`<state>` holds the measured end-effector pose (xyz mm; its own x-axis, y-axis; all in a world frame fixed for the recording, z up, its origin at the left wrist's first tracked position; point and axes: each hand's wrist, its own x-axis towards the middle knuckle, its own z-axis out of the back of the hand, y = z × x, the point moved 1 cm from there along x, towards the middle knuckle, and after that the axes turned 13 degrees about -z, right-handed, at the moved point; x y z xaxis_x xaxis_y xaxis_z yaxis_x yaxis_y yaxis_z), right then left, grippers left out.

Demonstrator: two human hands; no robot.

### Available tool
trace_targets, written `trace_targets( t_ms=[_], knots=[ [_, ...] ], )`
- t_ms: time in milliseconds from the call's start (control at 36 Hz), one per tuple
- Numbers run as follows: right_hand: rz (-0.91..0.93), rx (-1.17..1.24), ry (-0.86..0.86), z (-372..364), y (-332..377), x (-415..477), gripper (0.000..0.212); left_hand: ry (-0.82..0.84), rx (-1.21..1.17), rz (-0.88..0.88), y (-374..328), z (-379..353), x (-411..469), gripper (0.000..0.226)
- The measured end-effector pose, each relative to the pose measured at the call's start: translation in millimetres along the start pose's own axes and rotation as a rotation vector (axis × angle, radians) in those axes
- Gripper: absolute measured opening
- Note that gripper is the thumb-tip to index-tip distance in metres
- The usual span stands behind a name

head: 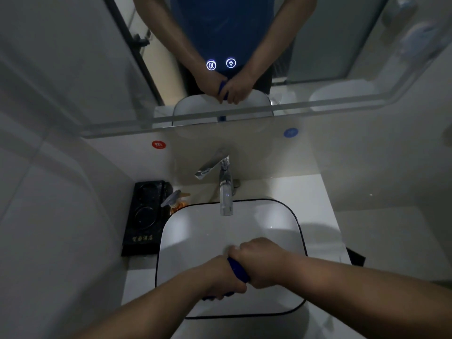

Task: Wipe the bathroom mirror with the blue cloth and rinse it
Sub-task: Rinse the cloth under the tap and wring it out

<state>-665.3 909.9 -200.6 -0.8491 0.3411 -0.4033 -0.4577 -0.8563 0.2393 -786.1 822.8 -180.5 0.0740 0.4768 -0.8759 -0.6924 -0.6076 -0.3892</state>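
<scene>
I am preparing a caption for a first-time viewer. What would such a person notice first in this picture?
The eye goes first to the left hand and right hand, both gripping a twisted blue cloth above the white square basin with a thin black rim, low in the middle. Next come two glowing round touch icons on the wall mirror at the top, and the shiny chrome tap behind the basin.

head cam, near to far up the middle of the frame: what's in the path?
left hand and right hand, both gripping the blue cloth → bare floor of the sink basin → tap → mirror lower edge → lit touch buttons on the glass.
</scene>
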Motion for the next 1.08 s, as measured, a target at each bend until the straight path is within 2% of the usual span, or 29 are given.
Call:
trace_targets(
  t_ms=[139,194,278,444,528,667,722,778,833,889,944,1000,1083],
  knots=[
    [-0.073,-0.166,0.163,12,14,9,0.047,-0.172,0.257,-0.090,5,-15,19,0.019],
    [-0.098,-0.202,0.184,16,13,19,0.043,-0.254,0.211,-0.071,10,-16,27,0.011],
    [-0.131,-0.253,0.221,18,9,32,0.031,-0.377,0.122,-0.044,13,-13,36,0.030],
    [-0.253,-0.148,0.308,15,2,39,0.010,-0.490,0.178,-0.101,15,-9,43,0.038],
    [-0.331,-0.024,0.360,18,-5,39,0.018,-0.548,0.242,-0.184,14,-7,42,0.040],
    [-0.391,0.061,0.474,21,-10,42,0.018,-0.625,0.318,-0.261,17,-13,44,0.044],
    [-0.374,0.079,0.489,13,-10,42,0.019,-0.576,0.281,-0.222,19,-14,47,0.041],
    [-0.369,0.096,0.431,2,-10,40,0.035,-0.479,0.202,-0.162,20,-9,48,0.034],
    [-0.370,0.199,0.268,-7,-10,31,0.069,-0.364,0.053,-0.131,24,-1,46,0.027],
    [-0.317,0.264,0.005,-16,-6,18,0.092,-0.261,-0.234,-0.080,30,7,40,0.022],
    [-0.245,0.236,-0.209,-28,-2,6,0.098,-0.168,-0.515,-0.040,34,14,28,0.026],
    [-0.218,0.193,-0.277,-36,0,-3,0.103,-0.029,-0.703,-0.040,36,18,18,0.030],
    [-0.202,0.110,-0.346,-42,-4,-5,0.100,0.260,-0.964,0.013,32,14,7,0.018]
  ],
)
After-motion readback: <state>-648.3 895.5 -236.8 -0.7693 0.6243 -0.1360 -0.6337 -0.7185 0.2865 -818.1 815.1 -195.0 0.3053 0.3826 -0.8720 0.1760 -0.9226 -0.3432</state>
